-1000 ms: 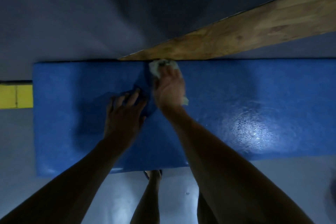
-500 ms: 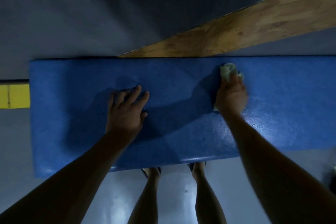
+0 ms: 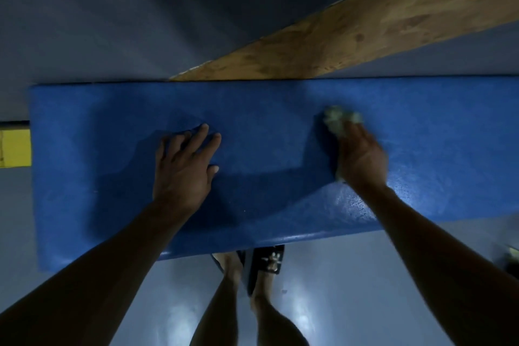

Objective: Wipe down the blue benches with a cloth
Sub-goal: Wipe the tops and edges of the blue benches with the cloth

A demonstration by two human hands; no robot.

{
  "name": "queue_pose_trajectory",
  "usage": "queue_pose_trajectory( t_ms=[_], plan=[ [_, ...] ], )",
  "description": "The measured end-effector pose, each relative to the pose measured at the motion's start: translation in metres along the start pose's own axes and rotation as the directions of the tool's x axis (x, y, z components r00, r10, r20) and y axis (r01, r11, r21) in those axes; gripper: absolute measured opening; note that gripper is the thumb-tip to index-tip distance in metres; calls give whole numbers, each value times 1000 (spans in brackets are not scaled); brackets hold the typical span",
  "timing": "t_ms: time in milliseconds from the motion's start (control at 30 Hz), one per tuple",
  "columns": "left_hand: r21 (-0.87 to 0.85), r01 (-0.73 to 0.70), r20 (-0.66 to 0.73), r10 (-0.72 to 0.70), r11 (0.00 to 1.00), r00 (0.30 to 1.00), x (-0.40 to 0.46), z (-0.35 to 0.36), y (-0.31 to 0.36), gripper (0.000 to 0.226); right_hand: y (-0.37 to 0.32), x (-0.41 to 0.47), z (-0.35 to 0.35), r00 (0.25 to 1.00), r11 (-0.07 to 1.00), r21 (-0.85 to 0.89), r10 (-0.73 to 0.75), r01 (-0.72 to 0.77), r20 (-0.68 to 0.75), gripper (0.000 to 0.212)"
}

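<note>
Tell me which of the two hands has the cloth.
The right hand grips the crumpled pale cloth on the blue bench; the left hand only rests flat on the bench, holding nothing.

I note a wooden plank [image 3: 365,36] running diagonally across the upper right. Yellow block [image 3: 15,147] at the left edge. Glossy grey floor [image 3: 337,289] below, with light glare. A black sandal [image 3: 266,261] with metal studs on one foot.

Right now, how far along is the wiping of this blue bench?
Done, apparently: the glossy, wet-looking patch near the right hand. In hand: that hand presses the cloth on the blue bench; the left hand braces flat. Left: the duller left end looks unwiped.
</note>
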State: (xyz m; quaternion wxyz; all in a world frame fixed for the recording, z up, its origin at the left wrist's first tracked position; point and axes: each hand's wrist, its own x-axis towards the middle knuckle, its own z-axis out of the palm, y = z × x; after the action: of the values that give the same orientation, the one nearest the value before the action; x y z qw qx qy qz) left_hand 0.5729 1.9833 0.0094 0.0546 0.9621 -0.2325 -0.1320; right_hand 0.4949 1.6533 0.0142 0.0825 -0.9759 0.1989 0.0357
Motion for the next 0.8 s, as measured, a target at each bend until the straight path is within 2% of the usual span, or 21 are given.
queue_pose_trajectory(
  t_ms=[67, 133, 200, 267, 333, 433, 500, 567, 667, 733, 800],
  plan=[
    [-12, 9, -11, -9, 1000, 1000, 0, 1, 0, 61, 11, -2, 1, 986, 986, -7, 168, -168, -23, 39],
    [-10, 5, -22, -6, 1000, 1000, -1, 1, 1, 61, -12, -9, 11, 960, 961, 29, 277, -276, -42, 36],
    [-6, -5, -41, 5, 1000, 999, -2, 0, 2, 61, -56, -23, 23, 949, 941, 143, 313, -306, -29, 34],
    [-6, -7, -46, 6, 1000, 999, -1, -1, 3, 61, -104, -45, 34, 976, 949, 234, 216, -213, 15, 33],
    [2, 6, -37, -6, 1000, 999, -2, -1, 4, 61, -138, -65, 39, 997, 963, 268, 3, -23, 72, 40],
    [5, -1, -31, 1, 1000, 1000, -2, 0, 4, 62, -130, -70, 29, 923, 910, 267, -362, 318, 131, 49],
    [3, 17, -22, -17, 1000, 1000, -2, 1, 3, 63, -92, -58, 20, 869, 882, 216, -458, 418, 189, 56],
    [14, 27, -19, -26, 1000, 999, -1, 1, 5, 64, -37, -48, 7, 907, 934, 122, -355, 335, 226, 51],
    [16, 22, -34, -21, 1000, 999, -2, 2, 5, 63, 35, -36, -7, 993, 999, 23, -37, 35, 115, 45],
    [23, 20, -32, -19, 1000, 999, -2, 1, 3, 62, 43, -39, -5, 990, 991, 31, 129, -130, 49, 42],
    [28, 22, -25, -21, 999, 999, -2, 0, 4, 61, 22, -45, 6, 957, 950, 110, 290, -291, 24, 39]
  ],
)
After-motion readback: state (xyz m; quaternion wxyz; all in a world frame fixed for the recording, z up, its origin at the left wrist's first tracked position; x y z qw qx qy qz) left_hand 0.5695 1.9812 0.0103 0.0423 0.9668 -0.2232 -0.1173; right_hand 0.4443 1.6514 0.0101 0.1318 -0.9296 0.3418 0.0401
